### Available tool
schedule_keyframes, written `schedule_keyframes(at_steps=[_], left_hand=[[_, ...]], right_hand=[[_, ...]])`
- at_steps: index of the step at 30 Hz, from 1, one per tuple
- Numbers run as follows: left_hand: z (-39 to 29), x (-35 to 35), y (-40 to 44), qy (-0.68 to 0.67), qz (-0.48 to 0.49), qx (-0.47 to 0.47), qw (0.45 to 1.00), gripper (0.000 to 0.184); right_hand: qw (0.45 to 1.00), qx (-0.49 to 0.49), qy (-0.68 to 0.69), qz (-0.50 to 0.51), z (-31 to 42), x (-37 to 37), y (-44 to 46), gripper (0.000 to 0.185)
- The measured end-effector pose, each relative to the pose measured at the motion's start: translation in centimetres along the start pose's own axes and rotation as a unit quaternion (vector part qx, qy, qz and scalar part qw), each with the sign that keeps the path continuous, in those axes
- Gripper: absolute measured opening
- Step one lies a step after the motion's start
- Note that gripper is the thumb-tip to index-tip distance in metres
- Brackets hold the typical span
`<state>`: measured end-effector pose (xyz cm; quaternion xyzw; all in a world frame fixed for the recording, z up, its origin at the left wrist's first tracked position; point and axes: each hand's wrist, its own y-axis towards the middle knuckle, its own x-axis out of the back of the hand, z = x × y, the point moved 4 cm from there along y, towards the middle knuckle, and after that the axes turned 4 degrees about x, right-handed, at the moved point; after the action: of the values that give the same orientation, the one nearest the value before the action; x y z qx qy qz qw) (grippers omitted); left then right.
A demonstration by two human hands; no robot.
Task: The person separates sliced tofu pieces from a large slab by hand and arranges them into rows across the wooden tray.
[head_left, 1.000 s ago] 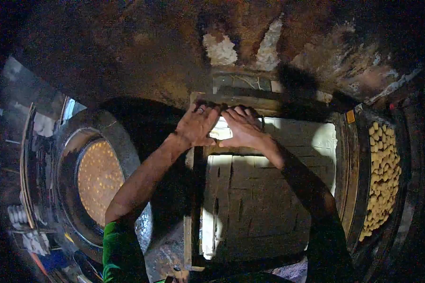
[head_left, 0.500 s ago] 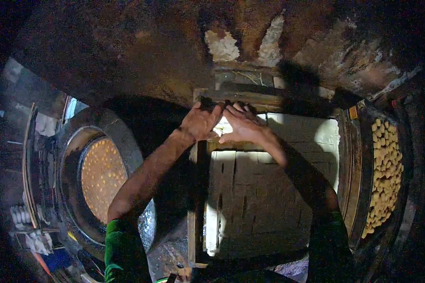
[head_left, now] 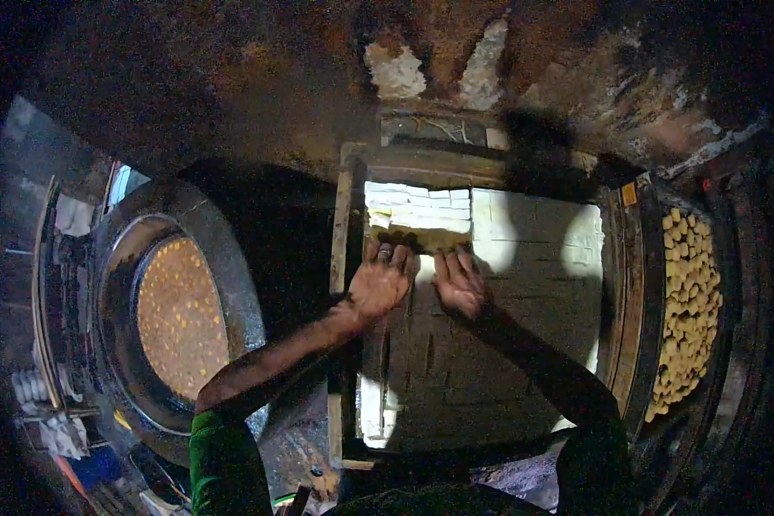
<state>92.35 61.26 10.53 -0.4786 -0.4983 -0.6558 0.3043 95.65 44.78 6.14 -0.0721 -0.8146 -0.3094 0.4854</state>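
A wooden-framed tray (head_left: 339, 215) holds a pale slab scored into blocks, which look like tofu (head_left: 516, 318). My left hand (head_left: 383, 279), with a ring on one finger, lies palm down over the slab's left part, its fingers stretched toward a bare brownish strip. Beside it my right hand (head_left: 461, 285) rests with fingers extended at the same edge. Both are open, and no piece shows in either. Beyond my fingertips, several rows of loose white tofu blocks (head_left: 417, 205) sit at the far left corner of the tray. My fingers hide part of the slab's edge.
A large wok (head_left: 127, 284) on the left holds brownish liquid with small yellow pieces (head_left: 181, 301) floating in it. At the right, a wooden-sided container (head_left: 654, 284) holds many yellowish pieces (head_left: 688, 301). A dark stained wall (head_left: 258, 103) rises behind the tray.
Both hands have drawn back toward me from the tray's far left corner and moved a little apart. The white block rows and bare strip they covered now show.
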Motion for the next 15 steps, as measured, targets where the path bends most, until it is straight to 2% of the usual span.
schedule_keyframes(at_steps=[2, 4, 5, 6, 7, 8, 9, 11, 13, 15], left_hand=[[0.1, 0.3, 0.0, -0.023, 0.036, 0.022, 0.999, 0.032], [0.8, 0.3, 1.3, -0.079, 0.16, 0.05, 0.983, 0.038], [1.0, 0.6, 1.8, -0.078, 0.159, 0.049, 0.983, 0.038], [1.3, 0.2, 2.0, -0.133, 0.205, 0.071, 0.967, 0.04], [1.6, -0.2, 2.2, -0.188, 0.249, 0.093, 0.945, 0.042], [1.4, 0.7, 2.8, -0.215, 0.241, 0.063, 0.944, 0.041], [1.5, 0.5, 2.6, -0.217, 0.241, 0.062, 0.944, 0.041], [1.4, 0.9, 2.4, -0.253, 0.136, -0.024, 0.957, 0.036], [1.4, 1.0, 2.3, -0.269, 0.164, -0.019, 0.949, 0.033], [1.5, 1.3, 2.4, -0.307, 0.149, -0.026, 0.94, 0.033]], right_hand=[[1.0, 0.003, -0.025, -0.006, 0.9, -1.3, -0.8, 0.046], [0.998, 0.007, -0.055, -0.016, 0.0, -0.4, 0.6, 0.047], [0.987, -0.03, 0.113, 0.11, -1.8, -0.3, 1.8, 0.049], [0.931, -0.065, 0.276, 0.231, -3.3, 0.1, 3.3, 0.051], [0.832, -0.096, 0.427, 0.342, -4.0, -0.1, 3.9, 0.054], [0.791, -0.091, 0.5, 0.34, -4.3, -1.9, 3.6, 0.058], [0.791, -0.093, 0.499, 0.341, -4.5, -1.8, 3.8, 0.058], [0.709, -0.151, 0.609, 0.322, -4.4, -1.6, 3.9, 0.06], [0.705, -0.151, 0.622, 0.305, -4.4, -1.3, 4.3, 0.059], [0.754, -0.086, 0.553, 0.344, -4.4, -1.2, 4.6, 0.055]])
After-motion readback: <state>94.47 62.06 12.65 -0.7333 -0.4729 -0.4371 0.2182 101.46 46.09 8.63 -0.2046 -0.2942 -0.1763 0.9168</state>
